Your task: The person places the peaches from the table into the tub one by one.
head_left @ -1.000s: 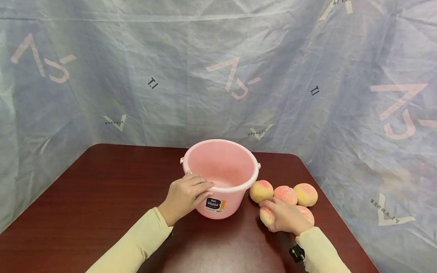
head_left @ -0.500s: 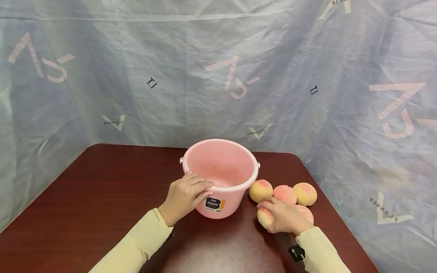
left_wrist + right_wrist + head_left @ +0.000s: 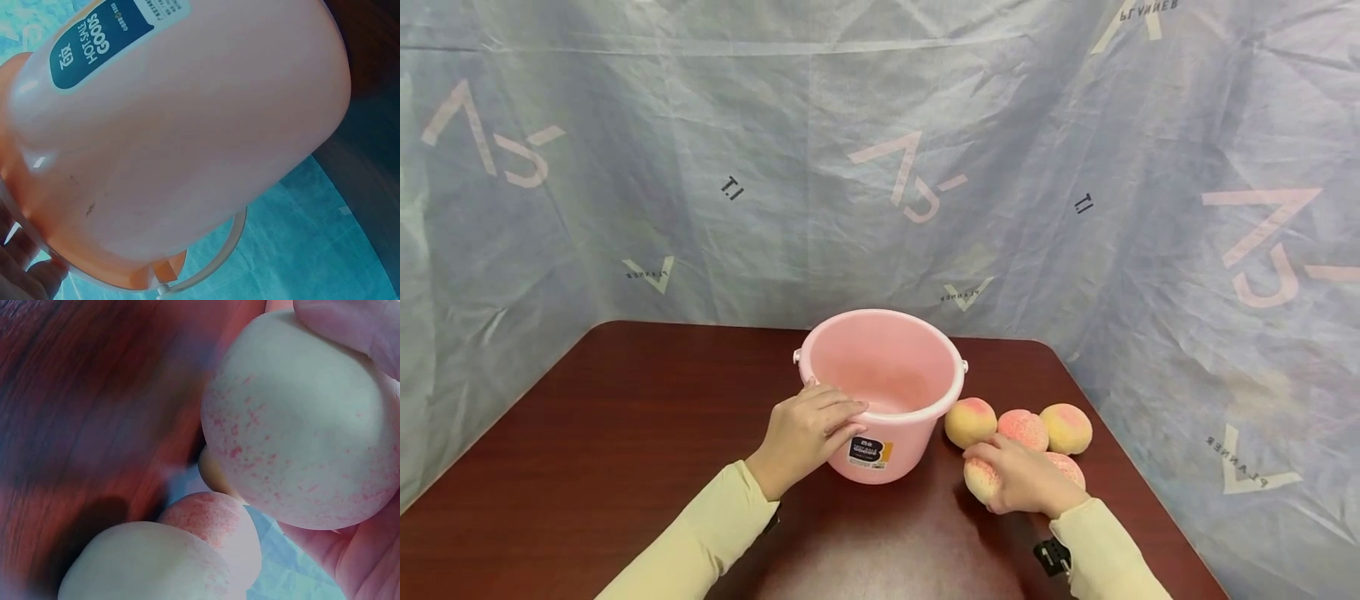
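Observation:
A pink bucket [image 3: 917, 433] stands upright on the table, a dark label on its front and its inside bare. My left hand [image 3: 808, 429] grips the near left part of its rim; in the left wrist view only some fingertips [image 3: 47, 275] show at that rim. To the right of the bucket, my right hand [image 3: 1026, 477] holds a pale peach with red speckles [image 3: 300, 425], thumb and fingers around its sides. Close to that hand lie more peaches: a yellow one [image 3: 971, 423] beside the bucket, a pink one [image 3: 1023, 429], another yellow one [image 3: 1066, 428], and a speckled one [image 3: 1067, 468] partly hidden behind the hand.
The dark red-brown table [image 3: 647, 433] stretches to the left of the bucket and in front of it. Grey printed sheeting [image 3: 820, 167] hangs behind and along both sides. A pale bucket handle [image 3: 225, 250] hangs at the bucket's far side.
My right hand and its peach have shifted slightly left within the first half second, then stayed nearly still. The left hand keeps its grip on the bucket's rim. The head view has moved a little.

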Tool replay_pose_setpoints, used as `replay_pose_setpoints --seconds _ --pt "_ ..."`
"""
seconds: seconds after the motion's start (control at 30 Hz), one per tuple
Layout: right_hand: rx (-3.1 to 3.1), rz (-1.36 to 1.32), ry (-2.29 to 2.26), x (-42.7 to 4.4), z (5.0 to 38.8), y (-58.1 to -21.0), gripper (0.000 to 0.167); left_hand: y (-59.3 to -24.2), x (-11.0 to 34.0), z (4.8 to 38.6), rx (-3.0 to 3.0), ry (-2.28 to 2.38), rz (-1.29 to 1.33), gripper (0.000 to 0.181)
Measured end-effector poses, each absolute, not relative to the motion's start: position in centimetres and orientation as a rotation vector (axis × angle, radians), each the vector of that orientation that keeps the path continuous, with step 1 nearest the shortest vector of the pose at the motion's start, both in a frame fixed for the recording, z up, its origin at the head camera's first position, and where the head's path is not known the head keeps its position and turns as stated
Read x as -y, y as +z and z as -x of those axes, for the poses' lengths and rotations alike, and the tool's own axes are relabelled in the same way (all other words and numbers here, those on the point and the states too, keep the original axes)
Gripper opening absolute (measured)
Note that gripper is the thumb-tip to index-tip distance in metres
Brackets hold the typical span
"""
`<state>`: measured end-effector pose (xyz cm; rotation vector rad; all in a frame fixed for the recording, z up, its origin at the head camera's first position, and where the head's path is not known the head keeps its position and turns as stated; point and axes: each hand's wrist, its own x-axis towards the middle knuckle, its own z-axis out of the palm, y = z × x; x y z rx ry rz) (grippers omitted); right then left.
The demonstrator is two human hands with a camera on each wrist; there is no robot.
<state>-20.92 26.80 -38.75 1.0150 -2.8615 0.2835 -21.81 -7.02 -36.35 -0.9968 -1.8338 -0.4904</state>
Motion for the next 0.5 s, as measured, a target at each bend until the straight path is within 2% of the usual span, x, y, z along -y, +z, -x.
replay_pose_setpoints --seconds 0.17,0.5 --pt "2.808 -1.065 0.301 -26.89 21.04 -38.69 0.052 -36.41 7.11 21.93 1.841 -0.489 0.995 0.024" --pt "2.813 -1.05 0.324 -26.84 20.86 -38.55 0.052 -36.45 6.91 21.86 1.835 -0.491 0.992 0.024"
